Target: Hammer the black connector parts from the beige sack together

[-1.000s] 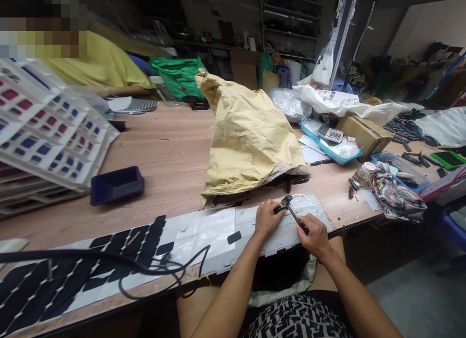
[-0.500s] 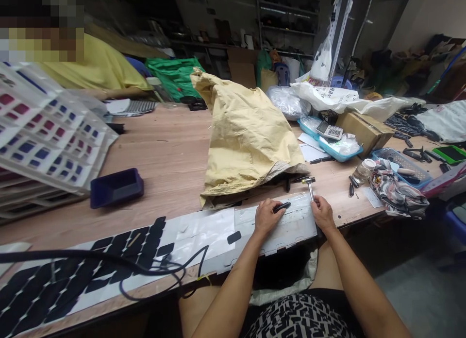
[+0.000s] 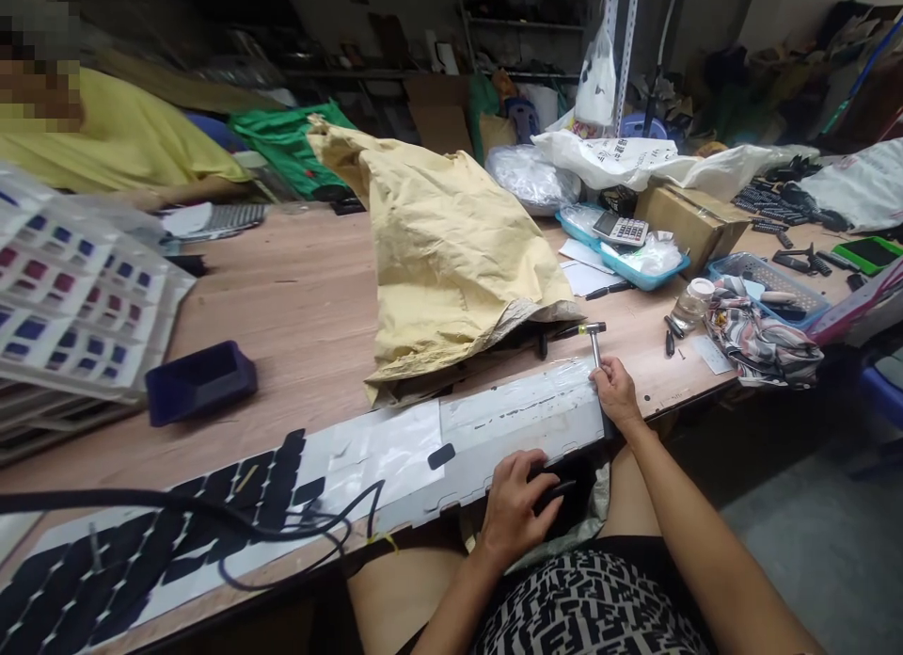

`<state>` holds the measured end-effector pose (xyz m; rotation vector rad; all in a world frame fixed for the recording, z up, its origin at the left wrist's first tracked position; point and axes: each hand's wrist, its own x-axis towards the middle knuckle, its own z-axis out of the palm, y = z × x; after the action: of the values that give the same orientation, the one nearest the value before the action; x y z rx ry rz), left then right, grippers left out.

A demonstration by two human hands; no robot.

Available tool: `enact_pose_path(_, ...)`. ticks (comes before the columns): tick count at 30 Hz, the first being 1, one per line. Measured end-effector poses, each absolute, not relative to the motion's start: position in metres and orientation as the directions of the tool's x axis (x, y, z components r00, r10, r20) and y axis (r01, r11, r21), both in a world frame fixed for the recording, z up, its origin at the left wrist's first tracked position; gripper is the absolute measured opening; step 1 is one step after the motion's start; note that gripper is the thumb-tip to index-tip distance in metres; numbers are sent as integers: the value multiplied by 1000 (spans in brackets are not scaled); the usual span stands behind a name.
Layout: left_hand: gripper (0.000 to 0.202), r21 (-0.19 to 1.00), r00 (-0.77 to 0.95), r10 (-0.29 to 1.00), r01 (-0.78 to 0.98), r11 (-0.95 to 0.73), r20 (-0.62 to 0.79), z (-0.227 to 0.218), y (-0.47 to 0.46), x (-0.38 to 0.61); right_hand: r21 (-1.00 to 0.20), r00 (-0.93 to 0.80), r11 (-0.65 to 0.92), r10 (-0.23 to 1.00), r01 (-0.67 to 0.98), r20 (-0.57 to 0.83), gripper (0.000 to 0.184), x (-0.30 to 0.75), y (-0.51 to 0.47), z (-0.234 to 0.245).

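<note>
My left hand (image 3: 518, 506) is over the open mouth of a light-coloured bag (image 3: 596, 509) at my lap, below the table edge. Its fingers are spread, and a small black handle-like piece (image 3: 562, 488) shows right by the fingertips, apparently loose from them. My right hand (image 3: 615, 391) is closed around a small hammer (image 3: 596, 344) with a metal shaft and a yellow-tipped head, held upright at the right end of a grey-white board (image 3: 522, 410). The board lies along the table's front edge, with nothing standing under the hammer head.
A large yellow sack (image 3: 451, 250) stands behind the board, black pieces showing at its mouth. Left are a dark blue tray (image 3: 201, 382), a white basket (image 3: 77, 288), black cables (image 3: 212, 514) and a black-patterned sheet (image 3: 141, 551). Right are a jar (image 3: 691, 302), cloth (image 3: 758, 340) and blue baskets (image 3: 804, 307).
My left hand has come from the board down over the bag, its fingers opening around the black piece. The right hand still grips the hammer. The view has shifted slightly.
</note>
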<state>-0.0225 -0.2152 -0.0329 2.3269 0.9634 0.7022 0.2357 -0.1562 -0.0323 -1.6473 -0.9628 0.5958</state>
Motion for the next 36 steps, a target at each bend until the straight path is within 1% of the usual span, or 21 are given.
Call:
enact_pose_path(3,30,613,626,735,481,-627,261,-31,-222,-22,-933,539,-103,835,345,107,21,234,-157,-33)
enact_pose_path(5,26,646,592,762,478,-596,265,-24,-207,-15,-929,548,-105,829,355,116,22,233,-158,-33)
enact_pose_path(7,18,685,502,822,501,-529,268,-15,-179,0,-931,559,-102,820,351,121,23,233,-157,-34)
enact_pose_path(9,17,707,355,900,568,-422,252,-9,-142,20,-934,562,-92,817,346,128,23,233,-156,-35)
enact_pose_path(10,18,715,273,935,605,-350,226,-6,-122,32,-936,560,-83,818,343,133,23,234,-156,-36)
enact_pose_path(12,25,719,131,984,671,-181,125,-4,-83,57,-940,559,-66,817,336,142,23,233,-155,-37)
enact_pose_path(15,40,691,2,999,722,34,-52,-3,-41,90,-943,563,-55,813,327,148,21,233,-155,-38)
enact_pose_path(17,42,659,-38,990,742,121,-139,-4,-28,102,-947,568,-54,810,316,143,21,233,-155,-39)
enact_pose_path(19,37,644,-46,984,751,147,-170,-6,-25,104,-951,575,-55,807,304,137,20,234,-155,-39)
enact_pose_path(21,33,661,1,991,745,87,-131,-8,-30,95,-953,579,-59,804,298,132,20,234,-155,-39)
enact_pose_path(24,26,726,183,983,674,-138,16,-12,-50,65,-955,579,-57,805,293,130,21,233,-155,-40)
enact_pose_path(27,21,765,436,886,515,-387,155,-17,-77,28,-950,571,-56,810,307,137,22,232,-156,-39)
enact_pose_path(29,20,739,577,792,443,-507,198,-22,-94,8,-944,554,-55,820,326,144,22,231,-157,-38)
enact_pose_path(31,20,702,621,755,442,-559,210,-28,-108,-6,-937,534,-55,832,345,149,23,231,-158,-37)
enact_pose_path(33,21,688,587,780,474,-549,218,-33,-116,-12,-934,520,-52,840,354,151,24,231,-159,-35)
enact_pose_path(36,25,698,548,805,485,-527,228,-37,-120,-13,-939,511,-43,847,343,148,26,230,-161,-32)
